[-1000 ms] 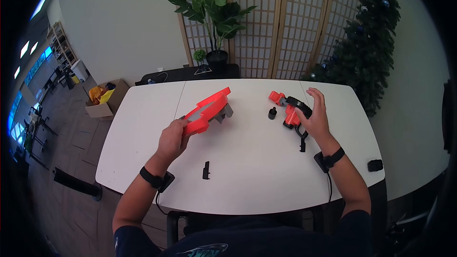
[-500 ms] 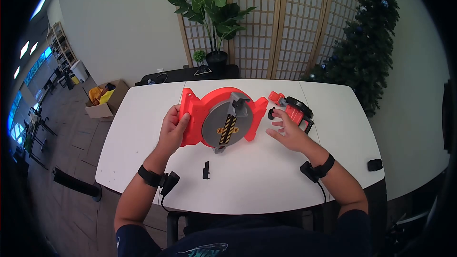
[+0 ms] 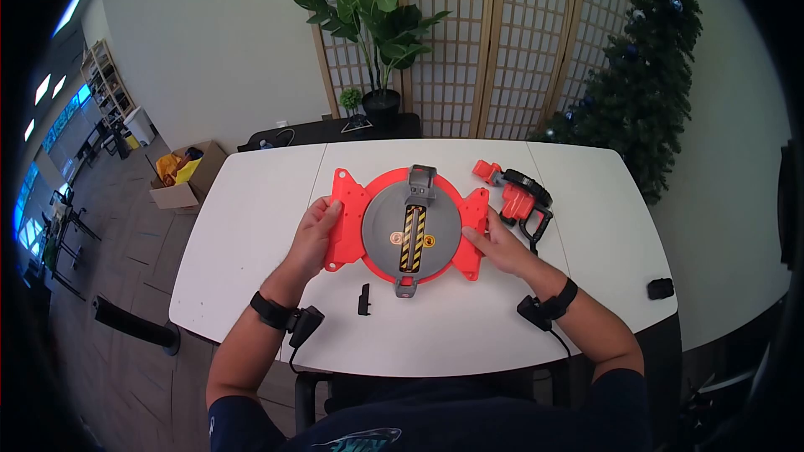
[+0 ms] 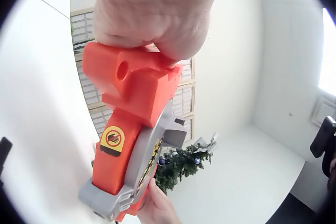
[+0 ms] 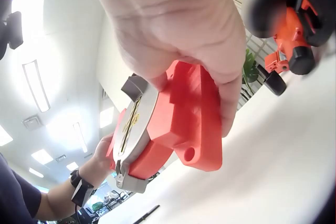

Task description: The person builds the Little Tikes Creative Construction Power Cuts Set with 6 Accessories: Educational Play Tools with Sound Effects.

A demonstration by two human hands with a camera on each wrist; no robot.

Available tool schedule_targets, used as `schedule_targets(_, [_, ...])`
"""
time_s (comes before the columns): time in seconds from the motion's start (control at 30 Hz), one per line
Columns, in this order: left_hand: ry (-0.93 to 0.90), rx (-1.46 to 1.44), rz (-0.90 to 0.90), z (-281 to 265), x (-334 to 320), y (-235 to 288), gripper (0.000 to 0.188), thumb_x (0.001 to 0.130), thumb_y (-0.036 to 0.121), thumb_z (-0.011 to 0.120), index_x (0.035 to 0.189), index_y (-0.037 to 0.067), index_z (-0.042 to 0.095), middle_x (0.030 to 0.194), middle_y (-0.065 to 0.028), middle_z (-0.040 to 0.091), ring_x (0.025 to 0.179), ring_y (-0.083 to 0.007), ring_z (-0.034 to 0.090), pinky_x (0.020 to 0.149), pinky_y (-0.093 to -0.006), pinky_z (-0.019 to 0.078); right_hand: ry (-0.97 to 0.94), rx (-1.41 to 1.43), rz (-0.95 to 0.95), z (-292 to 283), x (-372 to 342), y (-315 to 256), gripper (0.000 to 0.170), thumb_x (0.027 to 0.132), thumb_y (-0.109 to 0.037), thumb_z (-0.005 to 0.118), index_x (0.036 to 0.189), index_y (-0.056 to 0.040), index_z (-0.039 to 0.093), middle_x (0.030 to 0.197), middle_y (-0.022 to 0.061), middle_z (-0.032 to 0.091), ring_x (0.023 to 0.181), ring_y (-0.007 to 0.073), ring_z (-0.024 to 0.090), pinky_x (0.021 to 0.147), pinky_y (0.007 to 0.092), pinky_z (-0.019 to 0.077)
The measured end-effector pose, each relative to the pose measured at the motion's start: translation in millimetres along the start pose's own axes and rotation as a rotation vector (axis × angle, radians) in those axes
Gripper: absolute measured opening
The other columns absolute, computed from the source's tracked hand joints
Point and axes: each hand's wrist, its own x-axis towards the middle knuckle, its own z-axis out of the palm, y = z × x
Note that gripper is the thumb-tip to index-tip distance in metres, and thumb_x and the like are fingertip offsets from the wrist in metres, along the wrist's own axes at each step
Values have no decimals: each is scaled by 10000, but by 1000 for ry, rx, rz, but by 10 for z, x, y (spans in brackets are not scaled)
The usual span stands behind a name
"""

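A red toy miter saw base (image 3: 347, 226) with a round grey turntable (image 3: 385, 213) is held between both hands, turntable side toward the head camera. A strip with black and yellow stripes crosses the turntable, with a grey bracket (image 3: 421, 188) at its far end. My left hand (image 3: 314, 238) grips the left red wing, thumb on its face. On the opposite wing, my right hand (image 3: 502, 244) holds the edge with the thumb in front; the other fingers are mostly hidden behind it. Beyond the right hand lies the red and black toy saw head (image 3: 519, 199).
A small black plastic piece (image 3: 363, 300) lies on the white table (image 3: 435, 335), nearer the body. Another black object (image 3: 660, 289) sits by the right edge. In the right wrist view a small black knob-like part (image 5: 274, 82) stands near the saw head.
The saw base has turned from edge-on to face the head camera and shifted right. My right hand has left the saw head, come inward and taken hold of the base's right wing.
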Motion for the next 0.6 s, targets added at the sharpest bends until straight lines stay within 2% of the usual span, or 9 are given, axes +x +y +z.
schedule_targets(0.07, [20, 16, -11, -1, 18, -84, 323, 1073, 325, 489, 1208, 31, 489, 1103, -86, 644, 920, -107, 674, 806, -267, 584, 38, -34, -53, 12, 19, 76, 758, 1038, -326, 565, 1538, 30, 122, 1424, 174, 490, 1271, 217, 543, 1051, 341, 455])
schedule_targets(0.2, [118, 166, -60, 110, 28, -172, 536, 1030, 424, 552, 1297, -13, 396, 1152, -143, 603, 937, -138, 672, 787, -274, 579, 101, -52, -48, 26, 35, 92, 763, 1034, -344, 568, 1523, 51, 136, 1412, 212, 504, 1290, 239, 543, 1061, 337, 444])
schedule_targets(0.23, [134, 268, -80, 150, 19, -166, 626, 1008, 450, 585, 1331, -35, 357, 1156, -169, 592, 943, -155, 672, 778, -281, 578, 121, -65, 24, 31, 20, 22, 770, 1029, -359, 574, 1514, 60, 148, 1405, 231, 510, 1287, 245, 549, 1066, 336, 438])
schedule_targets(0.27, [133, 268, -81, 216, -12, -108, 626, 1008, 450, 585, 1331, -35, 357, 1156, -169, 592, 943, -155, 672, 778, -281, 578, 141, -78, 96, 34, 9, -16, 777, 1024, -375, 581, 1504, 69, 161, 1398, 250, 516, 1284, 251, 556, 1071, 334, 432])
schedule_targets(0.33, [94, 495, -221, 340, -79, 42, 786, 951, 469, 665, 1370, -82, 293, 1155, -220, 581, 990, -208, 668, 793, -281, 573, 128, -66, 129, 29, 33, 44, 811, 1003, -397, 609, 1496, 74, 171, 1398, 256, 503, 1294, 266, 542, 1077, 349, 428])
schedule_targets(0.4, [59, 501, -221, 275, -32, -43, 809, 937, 456, 687, 1369, -98, 286, 1158, -238, 577, 1006, -233, 667, 806, -288, 573, 114, -56, 160, 12, 78, 163, 845, 982, -420, 638, 1488, 80, 182, 1398, 263, 489, 1303, 281, 528, 1082, 364, 423])
schedule_targets(0.47, [26, 506, -222, 207, 34, -172, 831, 923, 442, 709, 1368, -114, 280, 1160, -255, 572, 1023, -258, 667, 818, -294, 574, 88, -216, 69, 8, 89, 228, 926, 920, -447, 708, 1490, 65, 188, 1406, 272, 444, 1339, 326, 473, 1096, 399, 408])
schedule_targets(0.53, [56, 640, -186, 144, 105, -310, 806, 928, 405, 718, 1384, -103, 289, 1246, -254, 564, 1115, -273, 644, 903, -336, 570, 84, -339, 52, 5, 70, 182, 989, 882, -455, 743, 1510, 55, 174, 1402, 277, 426, 1347, 349, 450, 1110, 410, 393])
schedule_targets(0.6, [57, 761, -193, 55, 213, -492, 822, 921, 409, 726, 1385, -111, 290, 1255, -263, 564, 1127, -283, 641, 909, -341, 568, 81, -460, 36, 34, 33, 86, 1053, 844, -464, 778, 1529, 45, 160, 1397, 283, 409, 1355, 373, 428, 1124, 421, 378])
